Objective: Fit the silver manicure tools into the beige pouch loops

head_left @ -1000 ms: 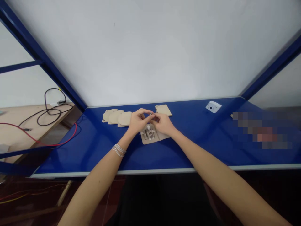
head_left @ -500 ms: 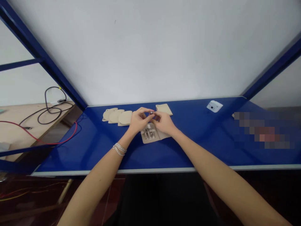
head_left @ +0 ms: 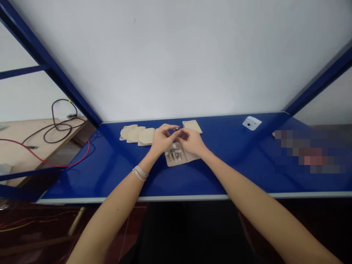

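Above the glossy blue tabletop (head_left: 90, 179), what are the two hands busy with?

A tiny metal piece (head_left: 177, 129), held up off the surface where the fingertips meet. The left hand (head_left: 162, 139), with silver bracelets (head_left: 140, 173) at its wrist, is closed to a pinch on it. The right hand (head_left: 192, 143) is curled in just beside it, though the view doesn't settle whether its fingers grip the piece or only touch it.

And what lies beneath them?

A beige holder (head_left: 176, 156) with small metal tools (head_left: 173, 155) set on it, right under the hands. Three rounded beige cards (head_left: 145, 136) overlap in a row to the left, and a squarish beige card (head_left: 192, 125) lies just beyond the right hand.

Which step would you call this?

It looks like close fingertip work: the person seems to be handling the piece directly over the holder. It's too small to identify from here.

What would the next move call for?

Probably a firm, steady pinch. The piece is tiny and the tabletop is slick, so a slip could send it onto the holder or skidding across the surface.
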A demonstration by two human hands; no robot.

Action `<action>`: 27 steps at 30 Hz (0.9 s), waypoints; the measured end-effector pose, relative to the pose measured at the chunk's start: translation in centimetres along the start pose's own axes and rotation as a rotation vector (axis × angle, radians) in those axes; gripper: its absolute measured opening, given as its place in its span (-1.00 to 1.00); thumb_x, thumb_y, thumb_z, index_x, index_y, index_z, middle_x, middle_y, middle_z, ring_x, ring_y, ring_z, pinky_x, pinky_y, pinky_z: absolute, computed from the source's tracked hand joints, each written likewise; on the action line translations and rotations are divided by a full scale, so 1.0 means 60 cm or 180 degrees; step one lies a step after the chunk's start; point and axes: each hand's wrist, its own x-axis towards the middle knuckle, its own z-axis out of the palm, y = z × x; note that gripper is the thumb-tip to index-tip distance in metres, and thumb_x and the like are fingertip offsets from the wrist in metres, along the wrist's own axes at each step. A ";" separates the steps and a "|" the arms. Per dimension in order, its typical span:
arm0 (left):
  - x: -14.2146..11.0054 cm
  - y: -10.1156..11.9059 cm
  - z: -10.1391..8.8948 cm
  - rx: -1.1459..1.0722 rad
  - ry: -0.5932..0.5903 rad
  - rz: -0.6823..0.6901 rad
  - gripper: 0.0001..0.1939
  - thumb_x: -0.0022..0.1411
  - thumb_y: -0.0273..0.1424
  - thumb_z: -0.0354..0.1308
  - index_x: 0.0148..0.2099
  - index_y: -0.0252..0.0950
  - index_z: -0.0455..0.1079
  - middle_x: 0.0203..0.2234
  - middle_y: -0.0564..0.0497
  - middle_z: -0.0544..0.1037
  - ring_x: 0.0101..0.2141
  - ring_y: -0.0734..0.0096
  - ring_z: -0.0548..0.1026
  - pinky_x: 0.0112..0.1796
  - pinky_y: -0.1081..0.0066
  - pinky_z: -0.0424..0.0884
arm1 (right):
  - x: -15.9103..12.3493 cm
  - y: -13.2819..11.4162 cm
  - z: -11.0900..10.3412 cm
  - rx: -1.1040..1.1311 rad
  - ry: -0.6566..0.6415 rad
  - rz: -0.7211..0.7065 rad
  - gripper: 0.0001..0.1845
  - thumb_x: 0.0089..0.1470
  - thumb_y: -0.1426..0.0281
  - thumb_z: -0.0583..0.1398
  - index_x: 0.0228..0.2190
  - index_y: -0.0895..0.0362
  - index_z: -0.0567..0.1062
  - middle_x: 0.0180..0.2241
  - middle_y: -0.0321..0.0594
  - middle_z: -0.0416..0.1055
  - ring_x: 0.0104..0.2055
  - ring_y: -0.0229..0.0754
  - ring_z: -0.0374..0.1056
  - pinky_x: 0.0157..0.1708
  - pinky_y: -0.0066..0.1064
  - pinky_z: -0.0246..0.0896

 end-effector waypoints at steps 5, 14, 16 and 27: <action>0.001 -0.001 -0.002 0.0311 0.0068 -0.0430 -0.68 0.14 -0.17 0.21 -0.28 -0.35 0.56 -0.45 -0.04 0.59 -0.60 0.54 0.37 -0.53 0.50 0.30 | 0.001 -0.002 -0.001 0.0008 0.0164 0.0280 -0.69 -0.07 0.22 0.32 -0.33 0.18 0.57 -0.41 -0.20 0.52 -0.46 -0.24 0.35 -0.39 -0.39 0.22; 0.003 0.000 -0.005 0.0847 0.0033 -0.0370 -0.68 0.20 -0.21 0.12 -0.28 -0.35 0.57 -0.50 -0.04 0.60 -0.57 0.45 0.43 -0.47 0.46 0.34 | 0.005 0.022 0.007 0.0416 -0.0018 0.0258 -0.73 0.08 0.23 0.18 -0.38 0.18 0.54 -0.44 -0.18 0.51 -0.49 -0.25 0.35 -0.44 -0.41 0.25; 0.003 0.000 -0.005 0.0941 -0.0040 -0.0284 -0.69 0.21 -0.23 0.12 -0.23 -0.35 0.57 -0.45 -0.05 0.62 -0.58 0.47 0.43 -0.44 0.45 0.35 | 0.007 0.024 0.007 0.0665 -0.0026 0.0360 -0.72 0.06 0.21 0.19 -0.41 0.19 0.52 -0.47 -0.19 0.48 -0.53 -0.27 0.33 -0.48 -0.42 0.24; 0.002 -0.007 -0.003 0.1125 -0.0243 0.0070 -0.79 0.17 -0.33 0.17 -0.24 -0.30 0.58 -0.43 -0.02 0.62 -0.59 0.46 0.38 -0.47 0.42 0.29 | 0.007 0.014 0.010 0.1572 -0.0080 0.1121 -0.62 -0.02 0.06 0.25 -0.47 0.14 0.39 -0.67 -0.36 0.25 -0.68 -0.35 0.13 -0.68 -0.49 -0.02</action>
